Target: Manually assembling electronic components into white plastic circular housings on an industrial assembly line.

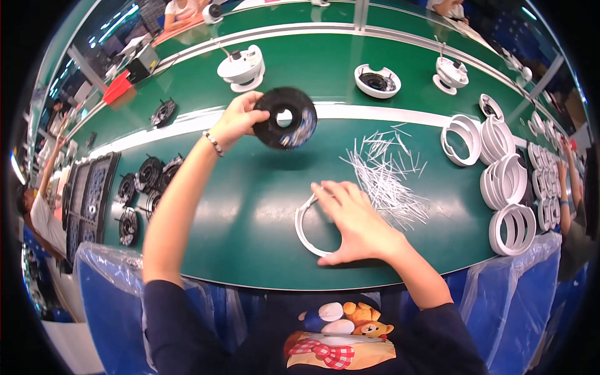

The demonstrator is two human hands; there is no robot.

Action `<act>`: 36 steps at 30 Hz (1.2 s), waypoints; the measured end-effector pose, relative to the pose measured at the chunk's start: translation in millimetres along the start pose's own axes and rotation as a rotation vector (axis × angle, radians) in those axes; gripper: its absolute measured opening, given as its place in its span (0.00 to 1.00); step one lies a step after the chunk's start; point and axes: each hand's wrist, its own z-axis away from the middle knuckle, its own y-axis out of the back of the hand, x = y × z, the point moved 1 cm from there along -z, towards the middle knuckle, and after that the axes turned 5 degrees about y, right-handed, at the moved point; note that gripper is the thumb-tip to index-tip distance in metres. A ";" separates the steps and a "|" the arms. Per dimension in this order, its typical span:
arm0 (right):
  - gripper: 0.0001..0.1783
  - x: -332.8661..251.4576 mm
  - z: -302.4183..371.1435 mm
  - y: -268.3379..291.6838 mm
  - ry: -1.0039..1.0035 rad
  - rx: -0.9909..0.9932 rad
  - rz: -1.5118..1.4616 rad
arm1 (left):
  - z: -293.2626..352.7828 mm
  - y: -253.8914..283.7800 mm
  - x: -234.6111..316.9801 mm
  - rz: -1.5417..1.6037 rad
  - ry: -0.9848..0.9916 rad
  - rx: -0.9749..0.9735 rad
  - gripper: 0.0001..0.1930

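The black disc [281, 100] is hanging above the green table [250, 206], to the left of the pile of thin white strips [387, 187] and a little beyond it. The left hand [240, 119] is grasping the disc at its left edge, the thumb lying over the face near the central hole; a beaded bracelet [212, 143] is circling that wrist. The disc's lower right part is showing a blurred cluster of small parts.

The white ring [300, 226] is lying on the table just left of the pile's near end. The right hand [353, 222] is spreading over this ring, its fingers reaching the far rim and its thumb the near rim; whether it is gripping or only resting there, I cannot tell.

Right of the pile, several white rings [494, 181] are standing on edge in groups. Well to the left of the pile, black round parts [150, 175] are lying together, and a dark tray [112, 175] is sitting farther left still. Beyond the pile, a white bowl [378, 95] is holding a black part. A white base [234, 72] is standing beyond the pile to its left, another white stand [450, 76] to its right. Far left of the pile, a co-worker [47, 215] is raising an arm.
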 end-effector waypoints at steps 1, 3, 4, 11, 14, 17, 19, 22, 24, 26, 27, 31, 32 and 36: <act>0.58 3.5 -2.1 4.8 -0.044 0.098 -0.091 | -1.2 -13.8 6.0 0.181 -0.037 0.050 0.17; 0.59 18.9 -3.9 10.2 -0.071 0.471 -0.064 | -7.7 -39.2 -1.7 0.373 -0.190 0.181 0.17; 0.60 34.7 -2.0 7.2 -0.156 0.662 -0.097 | -12.1 -60.4 -11.4 0.440 -0.210 0.259 0.17; 0.61 54.6 -28.8 -3.7 -0.358 0.797 -0.261 | 43.7 -161.3 -55.1 0.677 -0.170 0.260 0.21; 0.64 48.1 -22.0 -11.2 -0.279 0.754 -0.182 | 51.7 -140.6 -60.0 1.027 -0.046 -0.173 0.30; 0.64 47.6 -19.5 -14.0 -0.188 0.729 -0.336 | 66.9 -124.9 -48.8 1.268 0.116 -0.392 0.40; 0.64 39.6 -21.3 -8.7 -0.121 0.664 -0.339 | 72.4 -119.4 -51.1 1.330 0.193 -0.439 0.42; 0.66 32.6 -19.5 -14.1 -0.102 0.599 -0.355 | 67.7 -117.7 -65.2 1.387 0.248 -0.398 0.39; 0.66 30.7 -19.5 -14.0 -0.054 0.607 -0.309 | 64.9 -117.0 -67.7 1.366 0.252 -0.439 0.34; 0.66 31.9 -20.5 -14.9 -0.049 0.616 -0.355 | 65.4 -119.9 -64.3 1.328 0.238 -0.331 0.31; 0.66 33.0 -20.9 -15.4 -0.045 0.631 -0.401 | 64.3 -120.2 -64.8 1.334 0.215 -0.340 0.29; 0.65 27.0 -22.0 -18.1 -0.102 0.578 -0.315 | 63.0 -123.9 -62.1 1.200 0.257 -0.135 0.27; 0.65 24.0 -22.0 -16.5 -0.079 0.585 -0.248 | 62.9 -124.7 -62.1 1.202 0.257 -0.133 0.27; 0.64 24.3 -22.5 -18.0 0.000 0.556 -0.147 | 66.0 -125.9 -63.7 1.186 0.225 -0.081 0.24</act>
